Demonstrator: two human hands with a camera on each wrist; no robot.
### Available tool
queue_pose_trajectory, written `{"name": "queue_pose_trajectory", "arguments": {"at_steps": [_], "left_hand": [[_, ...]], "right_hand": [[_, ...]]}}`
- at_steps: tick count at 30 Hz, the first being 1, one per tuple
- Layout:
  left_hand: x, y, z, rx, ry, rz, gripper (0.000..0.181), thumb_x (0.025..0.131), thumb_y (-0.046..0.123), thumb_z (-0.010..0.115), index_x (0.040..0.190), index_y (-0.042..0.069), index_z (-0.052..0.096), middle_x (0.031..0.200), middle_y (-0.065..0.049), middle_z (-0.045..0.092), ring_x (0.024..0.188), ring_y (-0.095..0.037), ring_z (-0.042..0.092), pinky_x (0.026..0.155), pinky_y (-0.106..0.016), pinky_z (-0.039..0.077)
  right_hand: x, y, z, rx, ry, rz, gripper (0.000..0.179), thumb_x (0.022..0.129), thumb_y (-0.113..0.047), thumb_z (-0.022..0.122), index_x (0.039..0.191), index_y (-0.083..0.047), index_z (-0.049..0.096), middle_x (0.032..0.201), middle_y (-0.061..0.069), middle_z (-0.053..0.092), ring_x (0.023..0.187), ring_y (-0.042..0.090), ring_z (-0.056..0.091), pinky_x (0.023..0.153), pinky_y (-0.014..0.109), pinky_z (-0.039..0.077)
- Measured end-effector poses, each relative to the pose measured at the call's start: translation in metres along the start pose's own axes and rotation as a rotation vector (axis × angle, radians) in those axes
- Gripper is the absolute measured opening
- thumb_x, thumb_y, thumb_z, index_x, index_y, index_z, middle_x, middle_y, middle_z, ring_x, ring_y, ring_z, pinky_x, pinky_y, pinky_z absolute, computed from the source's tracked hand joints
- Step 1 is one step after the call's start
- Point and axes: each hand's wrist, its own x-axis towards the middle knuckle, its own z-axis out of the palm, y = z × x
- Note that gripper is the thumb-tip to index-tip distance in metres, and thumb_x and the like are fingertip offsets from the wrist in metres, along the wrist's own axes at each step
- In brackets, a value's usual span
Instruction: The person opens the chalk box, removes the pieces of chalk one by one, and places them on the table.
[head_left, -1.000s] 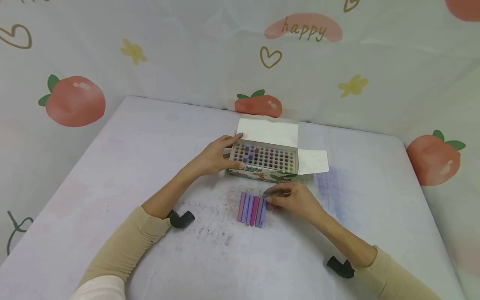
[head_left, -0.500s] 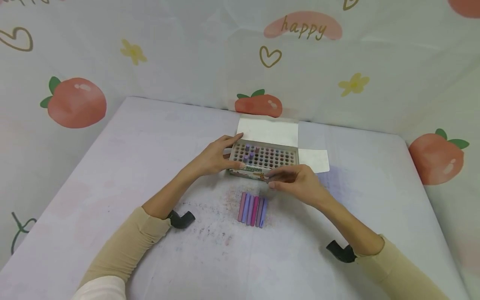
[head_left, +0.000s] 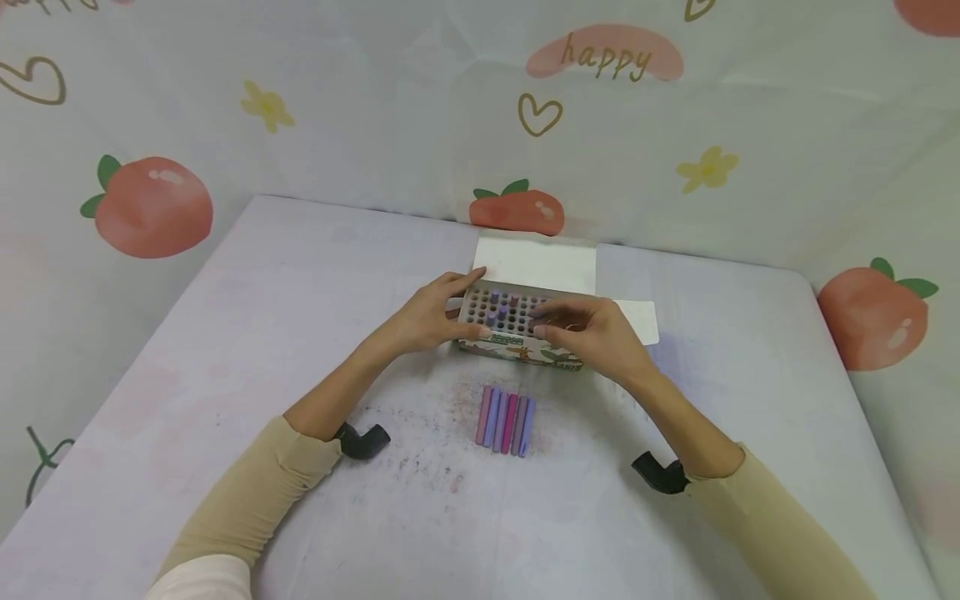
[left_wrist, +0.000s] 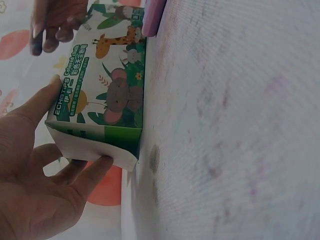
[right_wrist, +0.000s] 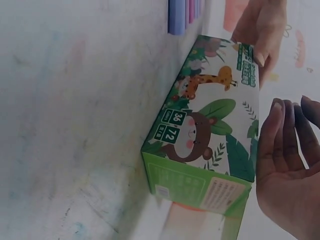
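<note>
- Plainly, the box (head_left: 504, 339) is set on the table (head_left: 337, 517) near its far edge, with its long axis running left to right and its lid (head_left: 536, 260) folded back.
- By the left hand (head_left: 427, 312) the left end of the box is gripped: the thumb is laid along the front top edge, and in the left wrist view a fingertip is pressed to the open end flap (left_wrist: 95, 150).
- Over the holes of the box the right hand (head_left: 600, 337) is held, loosely bent, with a narrow gap between thumb and fingertips; nothing is seen in it. Whether the holes are touched cannot be told.
- A few purple chalks (head_left: 503, 312) are stood upright in the holes, raised above the others, between the two hands. By the right fingertips they are approached from the right, just beside; the left thumb is also near.
- In front of the box a row of chalks (head_left: 509, 423) is laid flat, side by side, their long axes pointed toward the box, crosswise to its length. They are touched by neither hand.
</note>
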Motion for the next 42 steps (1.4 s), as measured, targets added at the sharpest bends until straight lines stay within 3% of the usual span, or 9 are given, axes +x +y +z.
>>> {"name": "queue_pose_trajectory", "arguments": {"at_steps": [11,25,36,42], "left_hand": [[0.000,-0.001,-0.001,0.011,0.007,-0.002,0.092,0.086,0.031,0.080,0.159,0.025,0.025,0.154,-0.015,0.032,0.142,-0.032,0.035,0.105,-0.032,0.049],[0.001,-0.001,0.000,0.009,0.008,0.002,0.091,0.086,0.030,0.080,0.159,0.024,0.025,0.151,-0.014,0.035,0.140,-0.030,0.038,0.106,-0.032,0.048],[0.001,-0.002,-0.001,-0.004,0.004,0.010,0.091,0.086,0.030,0.080,0.159,0.024,0.025,0.150,-0.014,0.036,0.140,-0.029,0.037,0.106,-0.031,0.047],[0.002,-0.002,-0.001,0.001,0.000,0.009,0.092,0.086,0.030,0.080,0.159,0.024,0.025,0.149,-0.015,0.036,0.139,-0.030,0.038,0.107,-0.032,0.047]], "right_hand": [[0.022,0.005,-0.001,0.019,0.018,0.019,0.026,0.093,-0.018,0.072,0.117,-0.007,0.072,0.110,0.008,0.072,0.097,0.022,0.069,0.075,0.030,0.057],[0.039,0.014,0.004,0.041,0.015,-0.032,0.025,0.093,-0.011,0.071,0.118,-0.007,0.071,0.110,0.011,0.072,0.101,0.021,0.070,0.085,0.027,0.057],[0.046,0.009,0.007,-0.093,-0.012,0.061,0.027,0.095,-0.015,0.068,0.121,-0.010,0.071,0.113,0.007,0.073,0.107,0.021,0.068,0.093,0.039,0.056],[0.049,0.008,0.012,-0.201,-0.010,0.113,0.029,0.094,-0.017,0.071,0.122,-0.012,0.072,0.112,0.006,0.073,0.103,0.020,0.070,0.087,0.038,0.058]]}}
